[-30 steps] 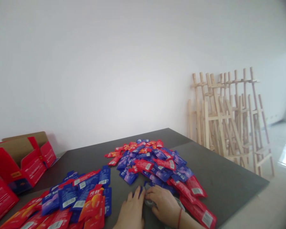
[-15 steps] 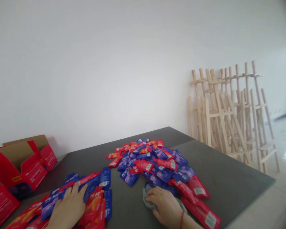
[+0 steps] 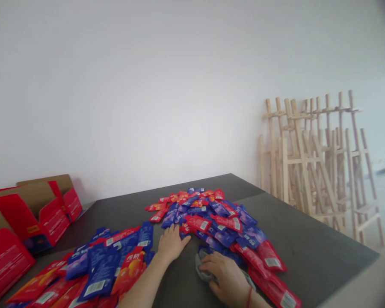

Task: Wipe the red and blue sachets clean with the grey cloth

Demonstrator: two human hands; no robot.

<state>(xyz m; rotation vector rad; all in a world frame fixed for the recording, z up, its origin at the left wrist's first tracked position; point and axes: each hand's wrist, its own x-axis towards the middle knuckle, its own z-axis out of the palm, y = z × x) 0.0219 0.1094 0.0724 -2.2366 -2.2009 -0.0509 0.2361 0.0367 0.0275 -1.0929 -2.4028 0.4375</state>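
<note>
My left hand [image 3: 171, 244] reaches to the left edge of a loose pile of pouches [image 3: 208, 218]. It lies over a blue pouch there, fingers stretched forward and thumb apart; the pouch is mostly hidden beneath it. My right hand [image 3: 226, 276], with a red cord at the wrist, rests at the pile's near side. Its fingers curl around a grey cloth [image 3: 200, 267], pressed to the table beside a partly covered blue pouch. Left of my left forearm lies a second heap of red and blue pouches, with a blue pouch [image 3: 99, 271] on top.
Red cardboard boxes [image 3: 48, 222] with open tops stand at the left of the dark table [image 3: 295, 239]. Red pouches [image 3: 272, 284] trail along the near right side of the pile. Wooden easels [image 3: 308, 171] lean against the white wall, beyond the table's right edge.
My left hand has moved right, from the left heap to the far pile's edge, uncovering a blue pouch on the heap. My right hand stays on the cloth. The view shifts slightly.
</note>
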